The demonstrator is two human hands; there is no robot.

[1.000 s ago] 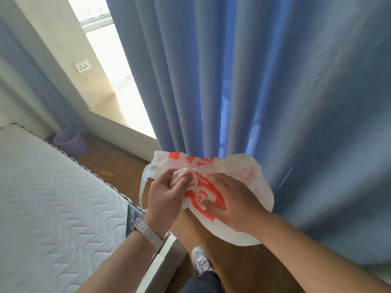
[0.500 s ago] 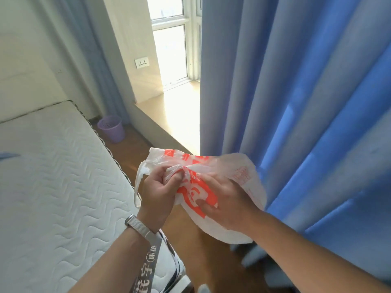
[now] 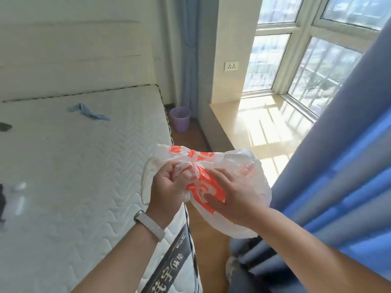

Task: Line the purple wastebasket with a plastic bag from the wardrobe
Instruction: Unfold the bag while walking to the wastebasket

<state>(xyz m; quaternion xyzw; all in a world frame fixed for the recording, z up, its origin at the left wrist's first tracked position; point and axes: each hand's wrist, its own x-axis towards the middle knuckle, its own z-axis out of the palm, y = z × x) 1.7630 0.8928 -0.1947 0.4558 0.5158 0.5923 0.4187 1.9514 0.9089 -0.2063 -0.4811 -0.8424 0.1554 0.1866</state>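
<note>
A crumpled white plastic bag (image 3: 243, 166) with orange print is held in front of me at chest height. My left hand (image 3: 169, 187) is fisted around a bunched part of it. My right hand (image 3: 234, 197) presses flat against the bag's printed side, fingers spread under and over the film. The purple wastebasket (image 3: 180, 119) stands upright on the wooden floor far ahead, in the corner between the mattress and the window ledge. Its mouth looks bare, with small holes in its wall.
A white quilted mattress (image 3: 74, 166) fills the left, with a blue cloth (image 3: 87, 111) lying on it. Blue curtains (image 3: 338, 166) hang close on my right. A narrow strip of wooden floor (image 3: 207, 240) runs between mattress and stone window ledge (image 3: 264, 123) toward the basket.
My view has swung left, away from the curtain, so the mattress, window and wastebasket now lie ahead. Both hands keep the same hold on the bag.
</note>
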